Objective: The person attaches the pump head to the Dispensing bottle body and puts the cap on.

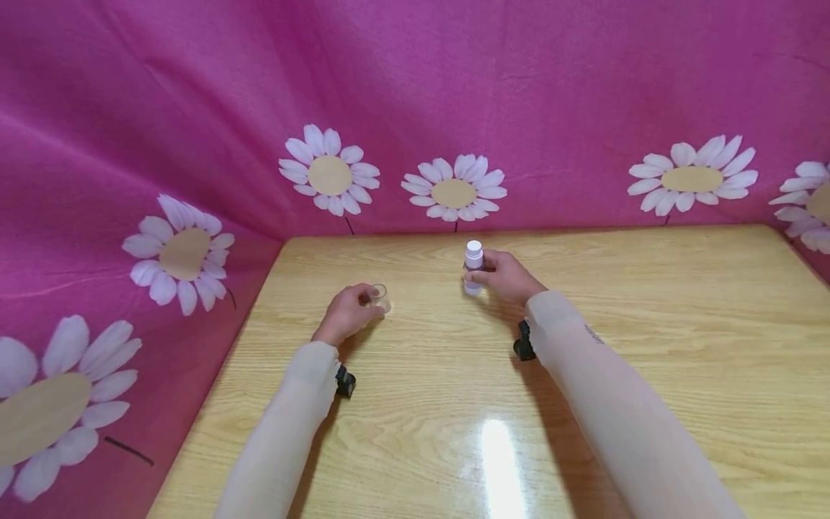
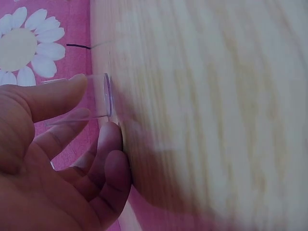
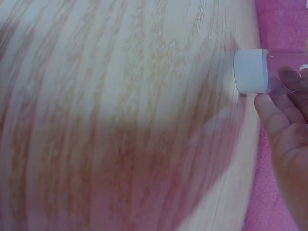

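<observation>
My left hand pinches a small clear cup between thumb and fingers at the left of the table. In the left wrist view the cup is see-through, its round base close against the wood. My right hand grips a small bottle with a white top, a see-through middle and a white base. It stands upright, farther back and to the right of the cup. In the right wrist view the bottle's white base is at the wood, with fingers beside it.
The light wooden table reaches back to a pink cloth with large white daisies, which also hangs along the left side. Black wrist cameras sit under both sleeves. A bright light reflection lies on the wood near the front.
</observation>
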`<state>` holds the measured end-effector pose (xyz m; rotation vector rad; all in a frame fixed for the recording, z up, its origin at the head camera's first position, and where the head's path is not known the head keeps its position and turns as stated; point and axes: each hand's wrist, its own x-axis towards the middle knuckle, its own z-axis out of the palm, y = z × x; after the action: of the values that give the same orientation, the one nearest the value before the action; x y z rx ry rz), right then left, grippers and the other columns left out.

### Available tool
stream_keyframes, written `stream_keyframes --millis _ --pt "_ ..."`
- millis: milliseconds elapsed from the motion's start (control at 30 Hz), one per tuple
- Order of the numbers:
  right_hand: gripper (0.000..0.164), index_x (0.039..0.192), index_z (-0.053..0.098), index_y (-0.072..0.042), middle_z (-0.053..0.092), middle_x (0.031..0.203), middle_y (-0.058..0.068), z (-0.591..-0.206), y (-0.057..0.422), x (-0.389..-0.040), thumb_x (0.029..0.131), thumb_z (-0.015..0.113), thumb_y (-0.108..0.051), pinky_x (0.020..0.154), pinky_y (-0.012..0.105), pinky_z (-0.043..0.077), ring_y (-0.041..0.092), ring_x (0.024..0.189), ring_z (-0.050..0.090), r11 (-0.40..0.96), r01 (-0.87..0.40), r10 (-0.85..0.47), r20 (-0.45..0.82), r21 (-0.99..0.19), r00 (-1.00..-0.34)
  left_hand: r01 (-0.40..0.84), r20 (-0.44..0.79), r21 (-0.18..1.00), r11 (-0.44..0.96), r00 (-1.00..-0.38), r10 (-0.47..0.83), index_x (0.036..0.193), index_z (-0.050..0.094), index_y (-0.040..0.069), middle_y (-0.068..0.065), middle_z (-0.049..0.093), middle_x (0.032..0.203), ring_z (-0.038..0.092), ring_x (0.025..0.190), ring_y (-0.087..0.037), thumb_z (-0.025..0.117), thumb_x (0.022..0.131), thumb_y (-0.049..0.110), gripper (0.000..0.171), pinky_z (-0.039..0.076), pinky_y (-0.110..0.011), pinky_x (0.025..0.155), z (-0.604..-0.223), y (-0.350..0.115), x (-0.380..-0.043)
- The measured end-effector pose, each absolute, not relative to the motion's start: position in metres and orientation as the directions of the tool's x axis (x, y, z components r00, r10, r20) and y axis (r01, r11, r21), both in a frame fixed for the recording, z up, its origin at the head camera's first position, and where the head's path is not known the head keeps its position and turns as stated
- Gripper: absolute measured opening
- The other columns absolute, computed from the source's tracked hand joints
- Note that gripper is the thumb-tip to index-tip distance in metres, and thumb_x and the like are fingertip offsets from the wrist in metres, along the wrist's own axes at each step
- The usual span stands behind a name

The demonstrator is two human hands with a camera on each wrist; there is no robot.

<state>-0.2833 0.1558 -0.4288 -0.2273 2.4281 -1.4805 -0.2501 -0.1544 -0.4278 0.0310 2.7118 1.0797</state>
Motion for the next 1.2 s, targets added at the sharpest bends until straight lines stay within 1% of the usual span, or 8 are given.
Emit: stream_keyframes --millis 200,367,433,567,767,867,1033,1200 --pt "0.043 0.14 0.051 -0.003 0.055 0.143 0.017 -0.43 0.157 -0.283 0.1 0.058 -0.018 0.117 0.05 0.036 0.032 0.137 0.049 0.444 0.005 -0.279 -0.143 -0.896 -0.95 -0.045 -0.177 0.677 0.734 -0.979 0.103 0.129 0.061 0.007 -0.016 0.06 0.131 0.055 0.118 -0.03 0.069 0.092 0.023 0.041 0.045 -0.044 0.104 -0.426 -0.154 -0.251" --pt "0.042 0.139 0.052 -0.006 0.056 0.142 0.016 -0.43 0.158 -0.284 0.1 0.06 -0.019 0.117 0.05 0.035 0.031 0.137 0.049 0.442 0.017 -0.268 -0.15 -0.897 -0.952 -0.073 -0.171 0.709 0.702 -0.983 0.071 0.125 0.061 0.005 -0.015 0.063 0.125 0.057 0.109 -0.028 0.068 0.092 0.025 0.038 0.05 -0.039 0.093 -0.425 -0.155 -0.25" --pt "0.043 0.14 0.051 -0.006 0.055 0.143 0.016 -0.431 0.158 -0.284 0.1 0.059 -0.019 0.118 0.05 0.035 0.031 0.137 0.049 0.436 0.027 -0.271 -0.16 -0.899 -0.949 -0.072 -0.164 0.725 0.685 -0.984 0.069 0.123 0.062 0.005 -0.015 0.064 0.125 0.059 0.111 -0.028 0.067 0.093 0.025 0.036 0.051 -0.037 0.089 -0.425 -0.157 -0.249" --pt "0.043 0.141 0.05 -0.004 0.054 0.145 0.017 -0.431 0.157 -0.283 0.1 0.058 -0.017 0.118 0.05 0.034 0.032 0.139 0.047 0.42 0.036 -0.287 -0.17 -0.907 -0.943 -0.05 -0.134 0.749 0.661 -0.988 0.078 0.123 0.061 0.006 -0.013 0.064 0.125 0.061 0.117 -0.028 0.066 0.094 0.026 0.035 0.053 -0.035 0.086 -0.425 -0.159 -0.25" --pt "0.045 0.141 0.05 -0.004 0.054 0.145 0.017 -0.433 0.158 -0.284 0.1 0.058 -0.02 0.119 0.05 0.033 0.032 0.139 0.047 0.431 0.029 -0.285 -0.167 -0.902 -0.944 0.008 -0.074 0.777 0.629 -0.992 0.104 0.13 0.057 0.005 -0.011 0.063 0.122 0.061 0.105 -0.027 0.064 0.095 0.029 0.043 0.051 -0.034 0.084 -0.419 -0.151 -0.253" --pt "0.045 0.141 0.051 -0.005 0.055 0.145 0.016 -0.432 0.158 -0.284 0.1 0.059 -0.021 0.119 0.049 0.033 0.031 0.139 0.047 0.442 0.029 -0.277 -0.167 -0.897 -0.946 0.039 -0.039 0.787 0.616 -0.993 0.112 0.128 0.059 0.007 -0.01 0.064 0.12 0.06 0.101 -0.025 0.065 0.095 0.029 0.04 0.051 -0.034 0.082 -0.416 -0.144 -0.253" --pt "0.046 0.142 0.05 -0.004 0.054 0.145 0.016 -0.43 0.158 -0.282 0.1 0.059 -0.02 0.119 0.049 0.033 0.031 0.14 0.046 0.449 0.026 -0.276 -0.167 -0.893 -0.947 0.064 -0.01 0.826 0.56 -0.992 0.129 0.121 0.062 0.011 -0.007 0.066 0.118 0.062 0.103 -0.024 0.067 0.094 0.029 0.032 0.053 -0.035 0.085 -0.412 -0.13 -0.254" --pt "0.045 0.142 0.05 -0.006 0.053 0.146 0.016 -0.429 0.158 -0.281 0.101 0.058 -0.021 0.118 0.05 0.035 0.032 0.14 0.046 0.472 0.007 -0.284 -0.159 -0.882 -0.945 0.085 -0.004 0.84 0.536 -0.987 0.164 0.122 0.061 0.011 -0.007 0.064 0.118 0.063 0.101 -0.024 0.066 0.094 0.028 0.033 0.053 -0.035 0.085 -0.411 -0.118 -0.255"
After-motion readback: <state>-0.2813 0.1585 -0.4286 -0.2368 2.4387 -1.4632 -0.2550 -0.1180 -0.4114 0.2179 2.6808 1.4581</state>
